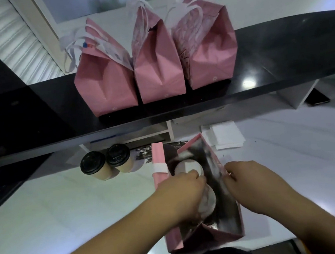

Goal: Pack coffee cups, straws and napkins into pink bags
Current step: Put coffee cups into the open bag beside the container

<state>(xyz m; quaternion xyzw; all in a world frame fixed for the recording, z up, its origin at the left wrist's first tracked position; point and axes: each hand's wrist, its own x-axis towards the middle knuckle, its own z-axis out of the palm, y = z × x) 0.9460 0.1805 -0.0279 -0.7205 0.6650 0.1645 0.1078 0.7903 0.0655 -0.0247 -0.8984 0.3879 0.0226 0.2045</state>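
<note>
Pink bag [231, 213] is standing open on the desk [67, 211], showing two white-lidded cups [190, 169]; left hand [183, 196] is reaching inside, its fingers hidden, while right hand [250, 180] fingers are pinching the rim.

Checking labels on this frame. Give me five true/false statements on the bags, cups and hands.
1. Three pink bags stand on the black shelf. True: left bag, middle bag, right bag.
2. The open bag on the white counter is empty. False: white-lidded cups sit inside.
3. Two black-lidded cups stand on the counter outside the bag. True.
4. The right hand grips a straw. False: it pinches the open bag's right edge.
5. The left hand rests flat on the counter. False: it reaches into the bag, onto a cup.
</note>
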